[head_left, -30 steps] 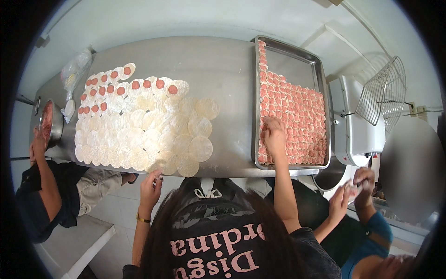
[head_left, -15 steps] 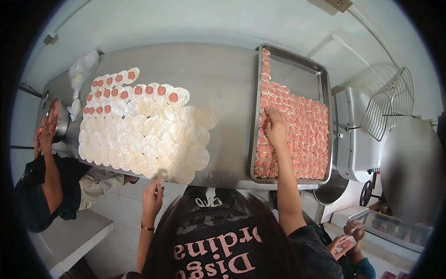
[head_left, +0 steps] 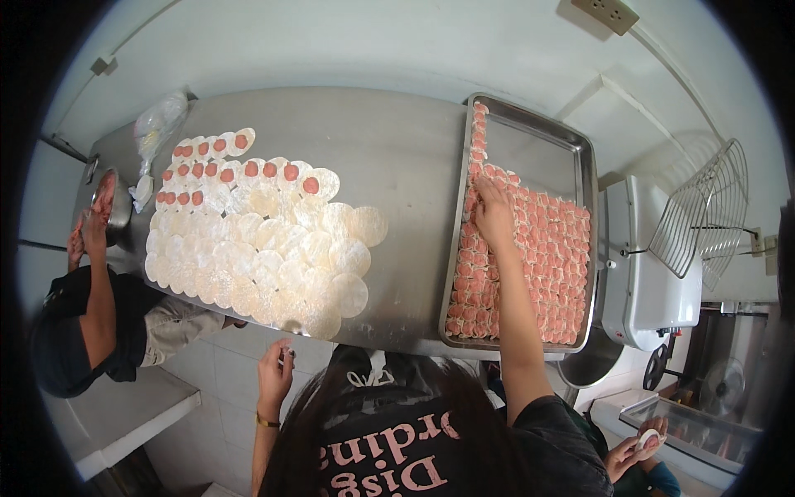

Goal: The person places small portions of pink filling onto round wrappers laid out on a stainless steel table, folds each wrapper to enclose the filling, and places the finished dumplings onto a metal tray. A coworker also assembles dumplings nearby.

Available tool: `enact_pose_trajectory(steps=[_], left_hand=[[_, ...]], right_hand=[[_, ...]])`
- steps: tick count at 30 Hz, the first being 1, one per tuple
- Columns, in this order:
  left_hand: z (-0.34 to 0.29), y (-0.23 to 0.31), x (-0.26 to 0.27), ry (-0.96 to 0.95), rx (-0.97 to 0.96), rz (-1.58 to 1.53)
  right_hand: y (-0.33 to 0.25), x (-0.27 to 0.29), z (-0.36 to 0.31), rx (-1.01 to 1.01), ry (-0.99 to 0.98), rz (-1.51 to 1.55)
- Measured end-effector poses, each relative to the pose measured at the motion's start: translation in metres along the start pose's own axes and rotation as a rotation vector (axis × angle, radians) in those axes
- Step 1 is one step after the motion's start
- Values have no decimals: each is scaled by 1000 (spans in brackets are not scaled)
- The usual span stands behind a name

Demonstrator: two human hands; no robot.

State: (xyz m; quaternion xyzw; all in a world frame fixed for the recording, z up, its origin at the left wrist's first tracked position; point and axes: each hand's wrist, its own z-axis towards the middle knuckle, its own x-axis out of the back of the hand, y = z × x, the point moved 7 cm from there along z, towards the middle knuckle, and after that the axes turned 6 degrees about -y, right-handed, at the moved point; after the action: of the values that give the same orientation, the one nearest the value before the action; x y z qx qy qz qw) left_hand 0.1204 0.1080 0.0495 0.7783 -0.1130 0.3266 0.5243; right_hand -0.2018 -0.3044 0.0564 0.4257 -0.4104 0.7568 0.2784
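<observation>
My right hand (head_left: 494,215) reaches over a deep metal tray (head_left: 450,273), its fingers stretched out and touching small open-topped dumplings (head_left: 551,248) near the tray's left side. Rows of these dumplings, pink filling in pale wrappers, pack the near part; a narrow column runs up the left edge. Below the table's front edge, my left hand (head_left: 276,370) is held with curled fingers; whatever sits between the fingertips is too small to make out. Round pale wrappers (head_left: 273,248) overlap across the table at left, several at the back bearing dabs of pink meat filling (head_left: 291,172).
Another person's hands work at a metal bowl (head_left: 121,211) of meat, far left. A plastic bag (head_left: 159,124) lies behind it. At lower right, someone else's hands hold a filled wrapper (head_left: 648,441). A white appliance (head_left: 650,265) and wire rack (head_left: 696,215) stand right of the tray.
My right hand has shifted slightly farther up the tray, its fingers now stretched more forward. My left hand stays below the table edge. The whole view has tilted a little.
</observation>
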Motion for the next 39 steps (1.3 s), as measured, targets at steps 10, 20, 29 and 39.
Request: enact_pose_trajectory(steps=[10, 20, 29, 39], left_hand=[[-15, 5, -2, 34, 59, 8], [-31, -4, -8, 64, 120, 26], [-41, -4, -7, 73, 163, 32], [-45, -8, -1, 122, 148, 39]], right_hand=[[34, -12, 44, -78, -82, 79], [57, -28, 85, -146, -236, -42], [82, -46, 125, -158, -95, 75], [63, -41, 174, -74, 180, 171]])
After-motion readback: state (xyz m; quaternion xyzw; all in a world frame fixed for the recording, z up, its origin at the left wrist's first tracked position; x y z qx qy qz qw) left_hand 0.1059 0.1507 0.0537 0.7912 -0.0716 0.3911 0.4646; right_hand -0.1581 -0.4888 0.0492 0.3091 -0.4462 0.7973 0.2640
